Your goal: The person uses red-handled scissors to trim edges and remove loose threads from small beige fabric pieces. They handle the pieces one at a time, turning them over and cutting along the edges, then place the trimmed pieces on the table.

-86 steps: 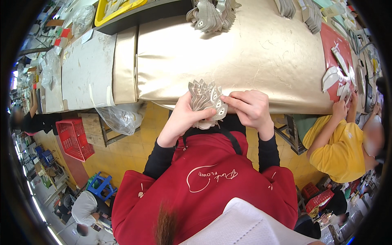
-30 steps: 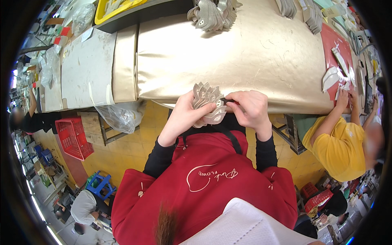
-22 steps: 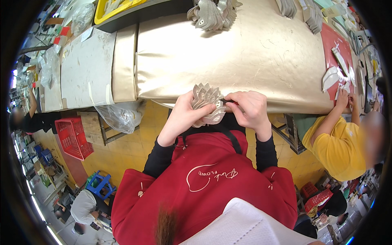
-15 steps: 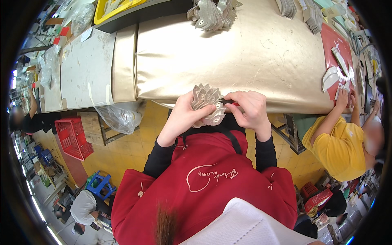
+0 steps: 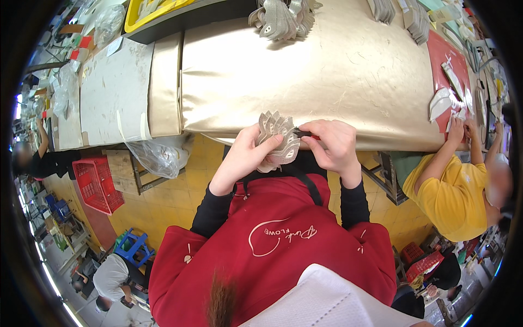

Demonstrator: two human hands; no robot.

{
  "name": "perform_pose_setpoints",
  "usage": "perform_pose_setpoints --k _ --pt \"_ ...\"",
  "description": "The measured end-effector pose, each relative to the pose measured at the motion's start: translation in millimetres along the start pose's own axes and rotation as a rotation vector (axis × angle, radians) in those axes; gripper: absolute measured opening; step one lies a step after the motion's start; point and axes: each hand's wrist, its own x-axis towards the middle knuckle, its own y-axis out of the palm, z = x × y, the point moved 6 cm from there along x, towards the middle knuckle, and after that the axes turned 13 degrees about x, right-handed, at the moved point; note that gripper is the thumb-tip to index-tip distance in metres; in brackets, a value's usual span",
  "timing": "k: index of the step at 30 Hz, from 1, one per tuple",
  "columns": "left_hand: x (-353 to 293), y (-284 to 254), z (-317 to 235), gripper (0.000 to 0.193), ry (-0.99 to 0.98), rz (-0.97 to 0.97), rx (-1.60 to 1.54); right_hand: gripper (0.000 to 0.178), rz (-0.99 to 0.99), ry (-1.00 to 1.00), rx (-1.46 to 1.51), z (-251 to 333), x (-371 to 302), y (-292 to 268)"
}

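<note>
Head view: gold-covered table [image 5: 348,71], cutout pile [image 5: 283,19], plastic bag [image 5: 160,155] surround hands.

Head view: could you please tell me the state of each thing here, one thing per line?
left hand: gripping a fanned stack of grey cut pieces, held above the table edge
right hand: closed on a small dark tool touching the stack
gold sheet: spread flat, creased
clear plastic bag: hanging, crumpled
pile of grey pieces: loosely heaped
red crate: on the floor

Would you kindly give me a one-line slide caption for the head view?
Left hand holds a fan of grey cut-out pieces at the gold-covered table edge; right hand pinches a small dark tool.
</note>
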Motion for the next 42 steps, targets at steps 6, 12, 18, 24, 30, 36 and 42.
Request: perform_pose_setpoints --k 6,12,18,24,30,36,42 --pt "-6.9 -2.9 -4.9 0.029 -0.095 0.059 -0.025 0.027 0.022 -0.066 -0.058 -0.6 3.2 9.3" --pt "-3.0 -0.9 -0.9 0.028 -0.033 0.043 -0.092 0.046 0.04 -0.089 -0.119 -0.4 0.1 14.8" --pt "-2.6 -2.6 1.7 0.03 -0.006 0.027 -0.072 0.053 0.045 -0.047 -0.121 -2.2 -2.9 17.7" --pt "-2.9 -3.8 -0.2 0.03 -0.012 0.026 -0.049 0.05 0.028 -0.046 -0.131 -1.7 -4.2 18.3" --pt "-3.9 -3.3 0.4 0.031 -0.014 0.035 -0.048 0.042 -0.014 -0.044 -0.102 -1.3 -5.9 20.1" --pt "-1.6 -2.2 3.0 0.03 0.044 0.037 -0.138 0.035 -0.074 0.01 0.007 -9.0 -7.4 13.1" --pt "-0.4 -3.6 10.5 0.028 0.002 0.046 -0.18 0.032 -0.328 0.301 0.236 -18.6 -17.7 -7.5"
